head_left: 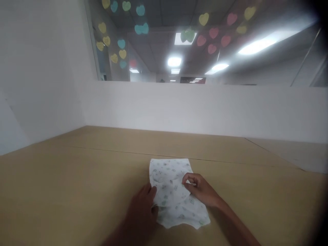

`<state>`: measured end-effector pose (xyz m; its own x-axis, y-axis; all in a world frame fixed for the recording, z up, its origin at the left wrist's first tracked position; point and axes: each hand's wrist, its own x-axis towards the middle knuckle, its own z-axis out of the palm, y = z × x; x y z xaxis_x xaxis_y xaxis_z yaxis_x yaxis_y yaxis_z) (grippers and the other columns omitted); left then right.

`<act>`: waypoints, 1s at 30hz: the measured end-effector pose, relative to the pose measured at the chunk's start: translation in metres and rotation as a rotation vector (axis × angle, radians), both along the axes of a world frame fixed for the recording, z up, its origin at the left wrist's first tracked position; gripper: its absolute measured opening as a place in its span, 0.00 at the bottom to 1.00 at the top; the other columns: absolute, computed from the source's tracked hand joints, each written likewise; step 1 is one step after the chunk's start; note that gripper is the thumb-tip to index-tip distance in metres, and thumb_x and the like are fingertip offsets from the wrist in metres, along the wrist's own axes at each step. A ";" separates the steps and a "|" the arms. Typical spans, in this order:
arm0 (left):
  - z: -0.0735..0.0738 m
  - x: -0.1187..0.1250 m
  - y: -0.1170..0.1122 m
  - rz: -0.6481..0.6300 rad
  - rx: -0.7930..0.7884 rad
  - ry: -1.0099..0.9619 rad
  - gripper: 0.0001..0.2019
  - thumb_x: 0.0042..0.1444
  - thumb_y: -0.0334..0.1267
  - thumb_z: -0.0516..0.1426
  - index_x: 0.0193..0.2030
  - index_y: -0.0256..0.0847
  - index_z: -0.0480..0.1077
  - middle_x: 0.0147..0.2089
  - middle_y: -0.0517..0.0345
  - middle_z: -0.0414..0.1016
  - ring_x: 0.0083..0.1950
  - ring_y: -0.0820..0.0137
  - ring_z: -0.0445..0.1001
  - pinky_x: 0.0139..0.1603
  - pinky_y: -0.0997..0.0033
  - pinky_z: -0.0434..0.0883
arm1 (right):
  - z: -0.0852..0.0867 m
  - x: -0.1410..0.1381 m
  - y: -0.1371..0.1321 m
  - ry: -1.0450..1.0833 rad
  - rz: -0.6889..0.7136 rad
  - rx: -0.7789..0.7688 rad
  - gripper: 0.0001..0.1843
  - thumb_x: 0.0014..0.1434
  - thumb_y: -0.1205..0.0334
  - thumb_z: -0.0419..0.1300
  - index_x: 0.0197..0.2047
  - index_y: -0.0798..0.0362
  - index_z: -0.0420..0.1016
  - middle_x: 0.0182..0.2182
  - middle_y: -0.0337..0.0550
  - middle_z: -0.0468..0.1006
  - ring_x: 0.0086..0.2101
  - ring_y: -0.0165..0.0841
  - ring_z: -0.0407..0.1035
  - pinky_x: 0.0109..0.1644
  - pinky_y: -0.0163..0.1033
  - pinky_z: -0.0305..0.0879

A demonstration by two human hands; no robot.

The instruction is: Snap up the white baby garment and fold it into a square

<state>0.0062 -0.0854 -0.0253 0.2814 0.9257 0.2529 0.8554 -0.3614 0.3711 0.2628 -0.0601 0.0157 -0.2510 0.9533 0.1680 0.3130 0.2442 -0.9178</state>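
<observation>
A white baby garment [171,171] with a small grey and green print lies partly folded on the table in front of me. Its lower edge is wavy and rests flat on the wood. At the right side, my right hand [201,188] pinches the edge of the folded-over layer between thumb and forefinger. My left hand [143,205] is closed on the left edge of the garment, its thumb and fingertips at the fabric. Shadow darkens the left hand and hides part of its grip.
The light wood table [77,177] has a thin seam running across behind the garment. White walls [164,106] border it at the back and left. Above the back wall is a window [159,44] with coloured paper hearts stuck on it and ceiling lights showing in the glass.
</observation>
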 end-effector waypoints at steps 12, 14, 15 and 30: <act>0.002 -0.010 -0.001 0.061 -0.026 -0.021 0.10 0.48 0.27 0.53 0.35 0.44 0.70 0.42 0.49 0.75 0.45 0.55 0.72 0.48 0.55 0.68 | -0.006 -0.009 -0.001 -0.009 0.027 0.025 0.04 0.55 0.64 0.56 0.31 0.53 0.72 0.19 0.29 0.54 0.21 0.24 0.50 0.26 0.31 0.47; 0.014 -0.011 -0.006 0.008 -0.015 -0.047 0.13 0.46 0.25 0.51 0.36 0.42 0.69 0.43 0.50 0.74 0.45 0.58 0.72 0.46 0.57 0.69 | -0.006 -0.011 -0.002 -0.078 0.066 -0.020 0.04 0.52 0.66 0.57 0.31 0.54 0.74 0.19 0.29 0.56 0.21 0.24 0.52 0.25 0.31 0.47; 0.018 -0.011 -0.007 -0.041 -0.004 -0.061 0.16 0.45 0.23 0.50 0.38 0.42 0.69 0.45 0.50 0.73 0.47 0.59 0.72 0.48 0.58 0.70 | -0.006 -0.011 -0.002 -0.103 0.074 -0.032 0.04 0.51 0.67 0.57 0.30 0.54 0.74 0.19 0.30 0.57 0.21 0.24 0.52 0.24 0.30 0.47; 0.011 -0.041 -0.002 -0.447 -0.020 -0.026 0.22 0.59 0.39 0.57 0.61 0.55 0.66 0.68 0.56 0.61 0.69 0.55 0.57 0.66 0.52 0.63 | -0.005 0.010 -0.008 -0.393 0.110 0.005 0.12 0.46 0.73 0.56 0.34 0.52 0.75 0.19 0.29 0.57 0.22 0.23 0.53 0.25 0.30 0.47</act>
